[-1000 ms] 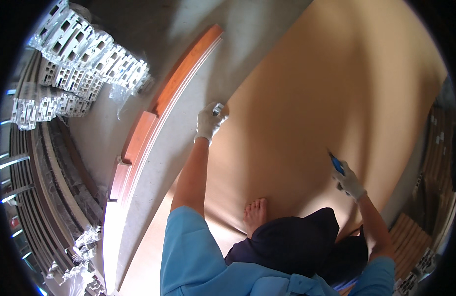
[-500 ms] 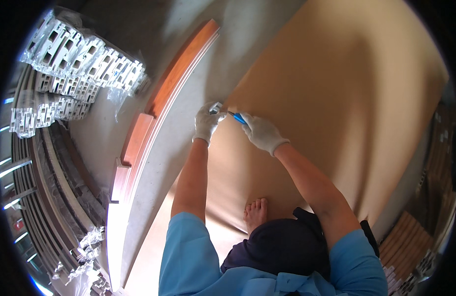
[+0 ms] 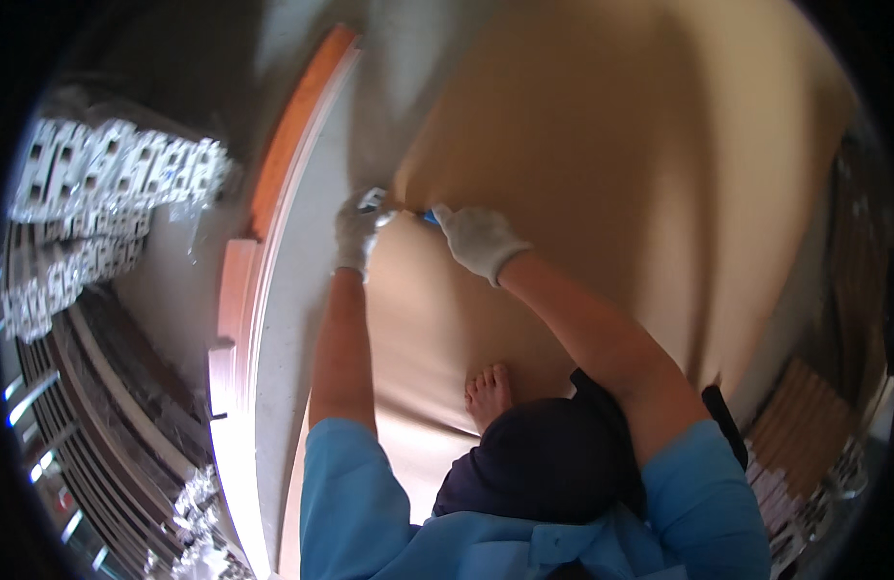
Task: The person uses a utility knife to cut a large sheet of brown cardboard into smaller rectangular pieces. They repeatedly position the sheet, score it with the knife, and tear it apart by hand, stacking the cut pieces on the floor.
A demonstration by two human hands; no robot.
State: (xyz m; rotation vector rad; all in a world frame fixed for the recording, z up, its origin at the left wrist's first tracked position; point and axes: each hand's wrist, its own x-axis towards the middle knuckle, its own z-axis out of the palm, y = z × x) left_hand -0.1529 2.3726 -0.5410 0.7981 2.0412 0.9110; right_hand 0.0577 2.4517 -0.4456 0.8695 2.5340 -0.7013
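My left hand [image 3: 358, 232], in a white glove, is closed at the left edge of a large brown sheet [image 3: 563, 126], like cardboard. In it is a small silvery object with dark parts [image 3: 373, 200]; its kind is too blurred to name. My right hand [image 3: 481, 242], also gloved, is closed around a slim blue tool [image 3: 431, 217]. The fingers cover most of this tool, and its end points left toward my left hand. The hands are a short way apart, both over the sheet's edge.
Long reddish-brown boards with pale edges [image 3: 283, 164] lie to the left. Farther left are plastic-wrapped stacks of white hollow profiles [image 3: 118, 169] and long dark strips [image 3: 109, 387]. Brown slats [image 3: 800, 416] lie at the right. My bare foot [image 3: 489, 394] is on the brown sheet.
The view has shifted, so boards and stacks appear farther left. Both hands keep their grips and appear farther left, still at the sheet's edge; the blue tool shows less.
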